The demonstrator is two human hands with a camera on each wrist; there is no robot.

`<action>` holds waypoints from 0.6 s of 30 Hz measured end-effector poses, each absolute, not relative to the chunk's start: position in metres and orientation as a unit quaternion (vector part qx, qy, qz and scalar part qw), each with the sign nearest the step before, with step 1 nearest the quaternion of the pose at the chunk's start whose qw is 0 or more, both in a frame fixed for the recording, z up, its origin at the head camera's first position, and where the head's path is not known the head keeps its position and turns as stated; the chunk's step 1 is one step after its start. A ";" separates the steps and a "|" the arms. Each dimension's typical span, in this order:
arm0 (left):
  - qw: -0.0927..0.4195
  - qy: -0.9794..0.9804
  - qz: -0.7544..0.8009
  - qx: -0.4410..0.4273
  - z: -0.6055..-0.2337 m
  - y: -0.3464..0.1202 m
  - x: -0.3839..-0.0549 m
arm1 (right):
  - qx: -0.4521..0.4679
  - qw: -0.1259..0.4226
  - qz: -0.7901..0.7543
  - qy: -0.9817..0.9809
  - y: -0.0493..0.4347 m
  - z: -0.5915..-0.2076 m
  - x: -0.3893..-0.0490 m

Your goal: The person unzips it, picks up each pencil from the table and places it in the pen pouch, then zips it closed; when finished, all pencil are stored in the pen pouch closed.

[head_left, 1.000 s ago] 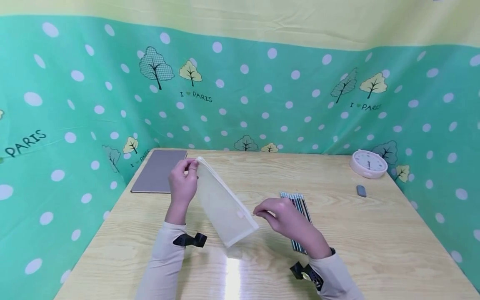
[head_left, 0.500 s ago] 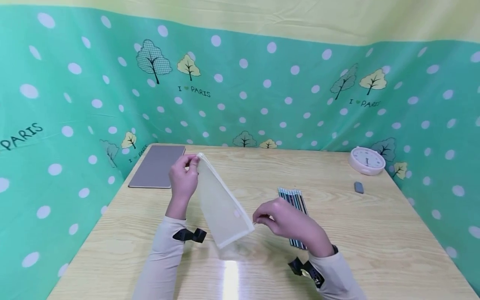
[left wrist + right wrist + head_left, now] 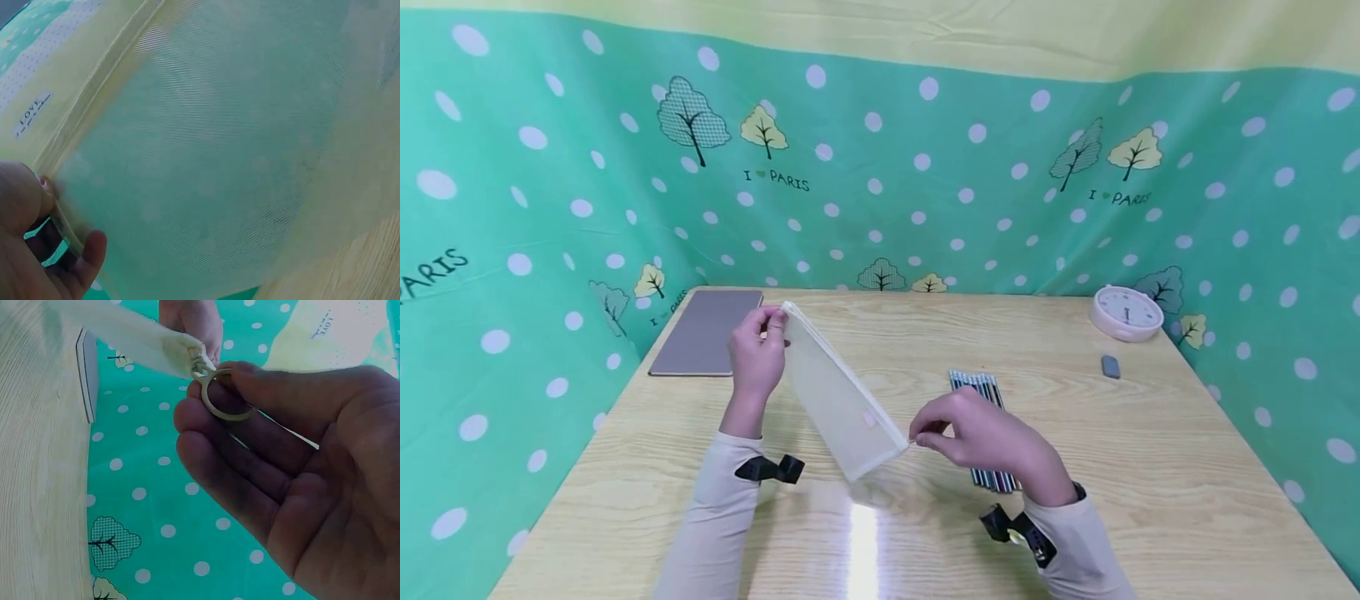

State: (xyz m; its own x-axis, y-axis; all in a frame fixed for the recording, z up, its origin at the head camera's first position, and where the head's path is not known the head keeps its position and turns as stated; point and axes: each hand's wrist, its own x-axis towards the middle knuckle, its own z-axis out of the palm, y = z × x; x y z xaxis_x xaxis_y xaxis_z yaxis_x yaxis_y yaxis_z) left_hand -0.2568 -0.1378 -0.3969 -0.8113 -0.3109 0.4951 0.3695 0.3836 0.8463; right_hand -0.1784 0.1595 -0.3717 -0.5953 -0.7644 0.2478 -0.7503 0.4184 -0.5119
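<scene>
A translucent pale zipper pouch (image 3: 842,400) hangs tilted over the table between both hands. My left hand (image 3: 758,354) pinches its upper left corner, with thumb and fingers also seen at the edge in the left wrist view. My right hand (image 3: 981,433) is at the lower right end of the zip. In the right wrist view its thumb and forefinger pinch a metal ring zipper pull (image 3: 228,415), and the other fingers are bent below it. Behind the right hand lies a row of several striped pencils (image 3: 992,392), partly hidden by that hand.
A grey flat board or notebook (image 3: 703,333) lies at the back left of the wooden table (image 3: 1150,483). At the back right are a round pink-rimmed clock (image 3: 1126,313) and a small grey eraser-like block (image 3: 1110,367). A green dotted curtain (image 3: 917,192) surrounds the table.
My right hand, pinching the ring, has gone from a little up the zip to its lower right end. The left hand keeps its grip on the upper corner. The head view shifts slightly.
</scene>
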 end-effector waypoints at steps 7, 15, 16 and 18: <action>0.228 -0.767 -0.595 -0.072 -0.397 -0.137 -0.254 | -0.396 0.025 -0.323 0.859 0.150 -0.379 -0.183; 0.179 -0.768 -0.602 -0.127 -0.398 -0.131 -0.254 | -0.355 -0.050 -0.289 0.888 0.142 -0.388 -0.187; 0.175 -0.768 -0.602 -0.133 -0.398 -0.130 -0.254 | -0.352 -0.055 -0.284 0.890 0.141 -0.389 -0.187; 0.171 -0.767 -0.602 -0.142 -0.397 -0.129 -0.253 | -0.351 -0.065 -0.276 0.892 0.140 -0.390 -0.187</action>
State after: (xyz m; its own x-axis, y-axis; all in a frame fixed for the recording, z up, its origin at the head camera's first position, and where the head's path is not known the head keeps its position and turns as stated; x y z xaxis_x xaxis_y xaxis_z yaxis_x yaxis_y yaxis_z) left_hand -0.2526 -0.1286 -0.3973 -0.9016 0.0121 0.4324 0.4228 0.2349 0.8752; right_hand -0.1872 0.1397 -0.3904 -0.7448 -0.5914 0.3089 -0.6626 0.6013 -0.4466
